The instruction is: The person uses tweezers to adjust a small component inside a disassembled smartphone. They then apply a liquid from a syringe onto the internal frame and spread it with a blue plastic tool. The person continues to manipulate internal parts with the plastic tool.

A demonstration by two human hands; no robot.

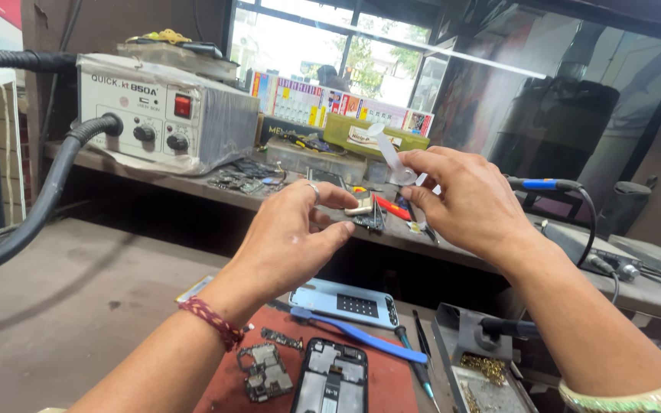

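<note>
My left hand (292,237) is raised above the bench, a ring on one finger, thumb and fingertips pinching a small dark circuit part (367,216). My right hand (464,200) is just to its right, fingers pinching a clear plastic strip (390,157) that sticks up to the left. The two hands almost touch. Below them on a red mat (380,382) lie an opened phone frame (330,378), a loose circuit board (263,371), a light blue phone back cover (346,304) and a blue plastic pry tool (361,336).
A grey hot-air rework station (158,115) with a thick black hose (32,214) stands on the shelf at left. Small parts and boxes (330,141) crowd the shelf. A soldering iron stand (483,348) sits lower right; a blue-handled iron (541,184) lies behind my right hand.
</note>
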